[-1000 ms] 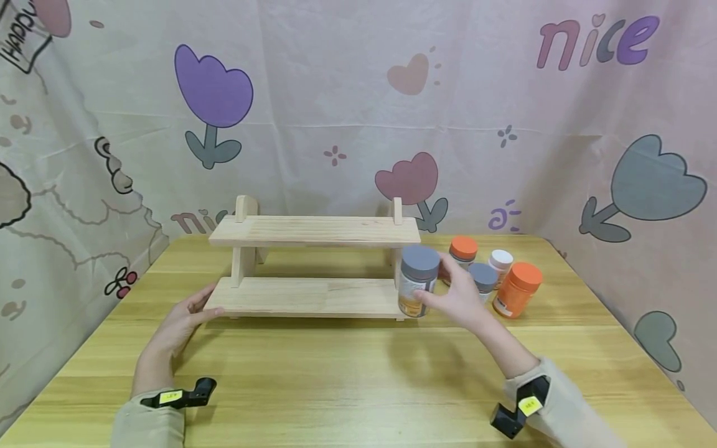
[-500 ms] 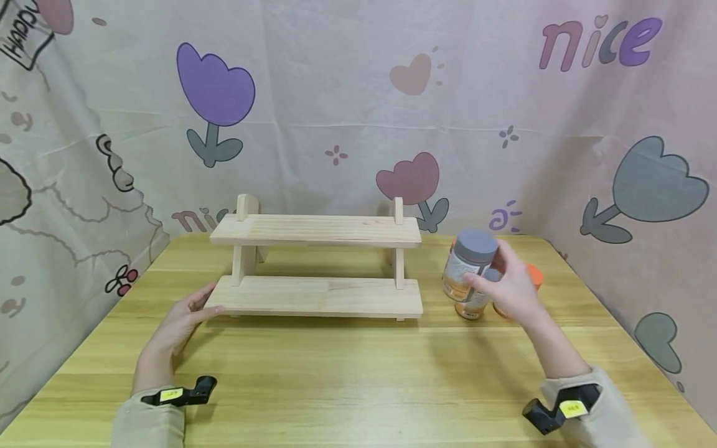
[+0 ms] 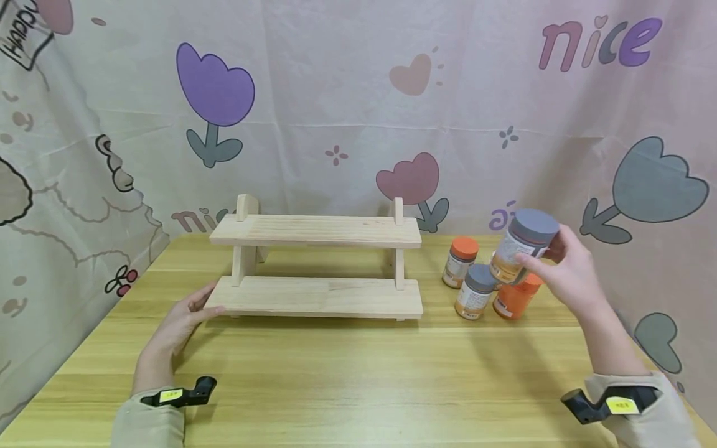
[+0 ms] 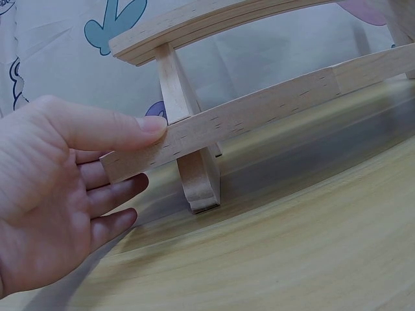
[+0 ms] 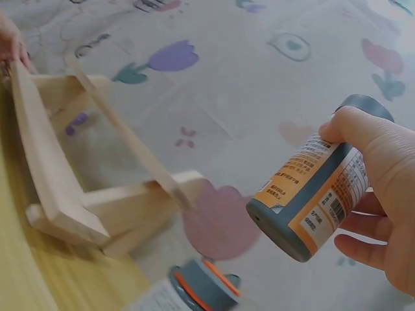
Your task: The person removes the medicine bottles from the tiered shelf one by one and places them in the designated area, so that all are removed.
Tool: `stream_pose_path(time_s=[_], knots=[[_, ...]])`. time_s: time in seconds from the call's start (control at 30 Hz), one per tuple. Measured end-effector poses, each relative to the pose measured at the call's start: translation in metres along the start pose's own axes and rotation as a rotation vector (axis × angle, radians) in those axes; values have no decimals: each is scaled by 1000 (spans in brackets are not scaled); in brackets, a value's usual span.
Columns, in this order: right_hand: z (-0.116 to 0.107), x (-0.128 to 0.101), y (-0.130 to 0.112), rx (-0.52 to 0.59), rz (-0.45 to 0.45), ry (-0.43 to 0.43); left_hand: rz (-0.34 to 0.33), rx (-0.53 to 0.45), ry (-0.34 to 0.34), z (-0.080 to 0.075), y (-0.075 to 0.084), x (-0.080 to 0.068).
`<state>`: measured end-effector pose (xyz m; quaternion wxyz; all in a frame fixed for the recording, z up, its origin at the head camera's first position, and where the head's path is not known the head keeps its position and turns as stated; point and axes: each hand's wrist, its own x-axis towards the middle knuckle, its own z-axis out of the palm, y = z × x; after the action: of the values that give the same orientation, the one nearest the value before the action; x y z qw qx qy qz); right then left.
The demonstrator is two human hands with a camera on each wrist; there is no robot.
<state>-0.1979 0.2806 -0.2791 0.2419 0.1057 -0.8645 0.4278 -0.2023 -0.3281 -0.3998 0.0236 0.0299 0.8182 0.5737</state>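
Note:
A two-tier wooden shelf (image 3: 319, 295) stands on the table. My left hand (image 3: 178, 323) grips the left end of its lower board, and in the left wrist view the thumb (image 4: 146, 128) lies on the board with fingers beneath. Off to the right, my right hand (image 3: 574, 270) holds a grey-lidded bottle (image 3: 518, 246) in the air, tilted. The right wrist view shows that bottle's orange-and-white label and dark base (image 5: 282, 227). Below it stand a smaller grey-lidded bottle (image 3: 475, 292), an orange-lidded bottle (image 3: 460, 261) and an orange bottle (image 3: 512, 302). A white-capped bottle is mostly hidden behind the held one.
The wooden table (image 3: 347, 379) runs up to a patterned cloth backdrop (image 3: 313, 93) behind and at both sides. The shelf's upper board (image 3: 313, 230) sits above and behind the lower one.
My right hand has carried the grey-lidded bottle from the shelf's right end rightward and up, over the other bottles. My left hand and the shelf have stayed in place.

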Motion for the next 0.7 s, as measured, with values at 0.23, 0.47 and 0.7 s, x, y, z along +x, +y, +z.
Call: stream_pose_path(time_s=[0.23,0.47,0.7], knots=[[-25,3,18,-52,55,47,6,-9,2,1,1,0],[-44,3,37,-116,148,82,12,-9,1,1,0,0],[-56,1,56,-117,254,105,11,-8,4,1,1,0]])
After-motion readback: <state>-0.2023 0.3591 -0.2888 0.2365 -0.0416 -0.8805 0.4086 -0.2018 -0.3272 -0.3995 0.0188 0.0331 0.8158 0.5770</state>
